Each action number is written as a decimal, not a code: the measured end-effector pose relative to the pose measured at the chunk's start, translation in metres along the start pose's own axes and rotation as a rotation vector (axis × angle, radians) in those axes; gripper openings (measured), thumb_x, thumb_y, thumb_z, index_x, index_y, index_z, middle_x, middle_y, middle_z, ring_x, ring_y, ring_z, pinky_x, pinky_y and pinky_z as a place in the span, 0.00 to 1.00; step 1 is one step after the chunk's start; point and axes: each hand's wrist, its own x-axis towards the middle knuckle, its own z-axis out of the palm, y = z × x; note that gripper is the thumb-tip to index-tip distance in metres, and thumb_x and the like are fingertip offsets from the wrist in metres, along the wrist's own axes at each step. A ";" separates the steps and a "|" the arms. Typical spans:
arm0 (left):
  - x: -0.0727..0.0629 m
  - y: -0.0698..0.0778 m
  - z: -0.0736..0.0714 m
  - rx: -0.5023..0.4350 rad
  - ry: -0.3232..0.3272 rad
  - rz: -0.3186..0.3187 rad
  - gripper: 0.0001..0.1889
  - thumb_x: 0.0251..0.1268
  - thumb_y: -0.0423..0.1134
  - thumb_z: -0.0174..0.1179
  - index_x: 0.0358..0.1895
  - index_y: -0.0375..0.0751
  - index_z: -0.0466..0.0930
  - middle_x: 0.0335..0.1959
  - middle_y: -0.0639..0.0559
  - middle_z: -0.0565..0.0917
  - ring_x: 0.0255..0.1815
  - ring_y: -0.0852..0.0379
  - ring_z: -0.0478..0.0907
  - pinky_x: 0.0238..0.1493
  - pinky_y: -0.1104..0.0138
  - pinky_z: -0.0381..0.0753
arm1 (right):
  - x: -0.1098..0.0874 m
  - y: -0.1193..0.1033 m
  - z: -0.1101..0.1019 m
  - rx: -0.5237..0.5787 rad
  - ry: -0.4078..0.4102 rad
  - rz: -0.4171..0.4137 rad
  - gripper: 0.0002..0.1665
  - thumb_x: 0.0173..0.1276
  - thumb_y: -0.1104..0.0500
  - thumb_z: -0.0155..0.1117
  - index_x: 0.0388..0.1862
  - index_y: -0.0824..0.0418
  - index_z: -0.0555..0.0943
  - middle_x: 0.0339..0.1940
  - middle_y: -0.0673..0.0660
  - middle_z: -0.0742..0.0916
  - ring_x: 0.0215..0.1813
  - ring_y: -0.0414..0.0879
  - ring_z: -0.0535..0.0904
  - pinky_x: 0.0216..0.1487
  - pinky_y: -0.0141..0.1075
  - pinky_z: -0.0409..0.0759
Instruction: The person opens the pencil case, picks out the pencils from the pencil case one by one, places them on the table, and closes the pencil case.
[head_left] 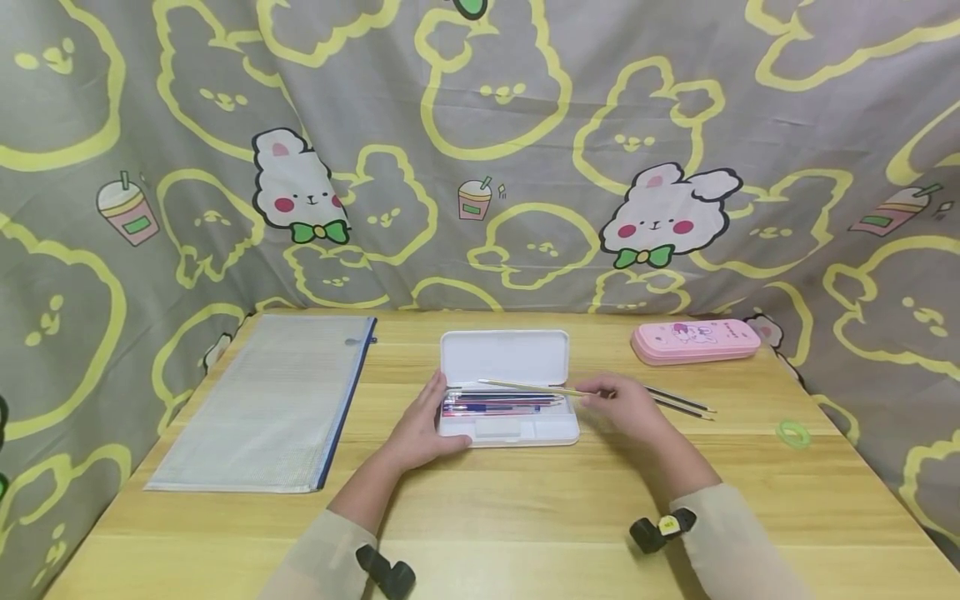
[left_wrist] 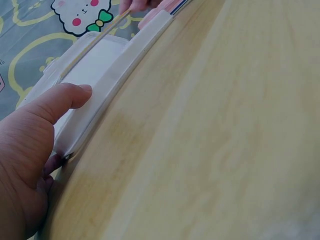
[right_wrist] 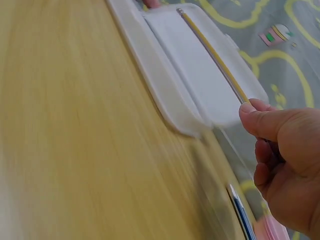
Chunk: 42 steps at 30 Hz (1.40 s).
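Observation:
A white pencil case [head_left: 504,357] lies with its lid raised, holding several pencils and pens [head_left: 491,409] in its long compartment. A white block [head_left: 497,427] sits in the front part. My left hand [head_left: 422,427] holds the case's left end, its thumb [left_wrist: 75,95] at the front edge and its fingers along the side. In my right hand [head_left: 624,404] is a yellow-striped pencil [right_wrist: 215,56], pinched near one end. The pencil slants over the open case, its other end near the lid. Two dark pencils [head_left: 682,400] lie on the table beside the right hand.
A pink pencil case [head_left: 696,342] with a rabbit picture stands at the back right. Nearer, a light-green ring [head_left: 792,433] lies on the wooden table [head_left: 510,517]. To the left is a mesh zip pouch [head_left: 262,408] with a blue edge. A patterned curtain [head_left: 405,275] hangs behind.

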 end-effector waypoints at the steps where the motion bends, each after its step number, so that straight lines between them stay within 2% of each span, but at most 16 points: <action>1: 0.000 0.000 0.000 0.000 0.000 0.002 0.62 0.44 0.52 0.74 0.79 0.37 0.43 0.82 0.43 0.43 0.81 0.39 0.45 0.78 0.45 0.52 | -0.004 0.004 -0.005 -0.008 0.007 0.009 0.15 0.65 0.61 0.66 0.50 0.63 0.85 0.38 0.57 0.86 0.37 0.43 0.74 0.38 0.32 0.75; 10: 0.000 0.002 -0.001 -0.003 -0.004 -0.003 0.62 0.44 0.53 0.74 0.79 0.38 0.43 0.82 0.44 0.43 0.81 0.40 0.44 0.78 0.46 0.51 | -0.041 0.038 -0.050 -0.138 0.097 0.075 0.17 0.69 0.54 0.65 0.52 0.61 0.85 0.44 0.58 0.85 0.38 0.39 0.73 0.36 0.30 0.73; 16: 0.000 0.002 -0.001 -0.004 -0.004 -0.002 0.62 0.44 0.53 0.75 0.79 0.38 0.43 0.82 0.44 0.43 0.81 0.40 0.44 0.78 0.46 0.51 | -0.062 0.062 -0.071 -0.146 0.142 0.164 0.23 0.70 0.50 0.63 0.55 0.63 0.83 0.41 0.55 0.83 0.34 0.37 0.71 0.32 0.30 0.74; 21: 0.001 0.001 -0.001 0.002 -0.002 -0.002 0.62 0.45 0.52 0.74 0.79 0.37 0.43 0.82 0.44 0.43 0.81 0.40 0.44 0.78 0.46 0.51 | -0.070 0.082 -0.085 -0.173 0.162 0.213 0.27 0.70 0.45 0.62 0.56 0.64 0.82 0.50 0.65 0.84 0.38 0.34 0.73 0.35 0.27 0.74; 24: 0.001 0.001 -0.001 0.009 -0.001 -0.003 0.62 0.45 0.52 0.74 0.79 0.38 0.42 0.82 0.44 0.43 0.81 0.40 0.44 0.78 0.46 0.51 | -0.072 0.091 -0.090 -0.202 0.158 0.228 0.28 0.71 0.44 0.60 0.56 0.66 0.82 0.56 0.70 0.82 0.45 0.42 0.76 0.43 0.32 0.73; 28: 0.000 0.001 0.000 0.008 0.000 0.001 0.62 0.44 0.52 0.74 0.79 0.37 0.43 0.82 0.43 0.43 0.81 0.39 0.45 0.78 0.45 0.52 | -0.072 0.097 -0.093 -0.200 0.126 0.251 0.30 0.73 0.44 0.58 0.58 0.68 0.80 0.60 0.74 0.79 0.55 0.62 0.76 0.50 0.48 0.74; 30: -0.001 0.001 0.000 0.008 -0.003 -0.005 0.62 0.45 0.52 0.74 0.79 0.38 0.43 0.82 0.44 0.43 0.81 0.40 0.44 0.78 0.46 0.52 | -0.072 0.098 -0.094 -0.197 0.113 0.253 0.31 0.73 0.44 0.57 0.59 0.69 0.79 0.60 0.75 0.78 0.58 0.68 0.74 0.53 0.55 0.73; 35: -0.001 0.002 -0.001 0.008 -0.010 -0.018 0.62 0.44 0.52 0.74 0.79 0.40 0.42 0.82 0.46 0.42 0.81 0.41 0.44 0.78 0.47 0.51 | -0.069 0.100 -0.096 -0.203 0.089 0.247 0.30 0.73 0.46 0.57 0.58 0.70 0.79 0.60 0.77 0.78 0.60 0.71 0.73 0.55 0.59 0.72; 42: 0.000 0.002 -0.001 0.000 -0.004 0.003 0.62 0.45 0.52 0.74 0.79 0.38 0.43 0.82 0.43 0.43 0.81 0.39 0.44 0.78 0.45 0.51 | -0.068 0.102 -0.097 -0.229 0.063 0.229 0.28 0.73 0.47 0.57 0.58 0.70 0.79 0.60 0.76 0.78 0.61 0.73 0.71 0.56 0.61 0.72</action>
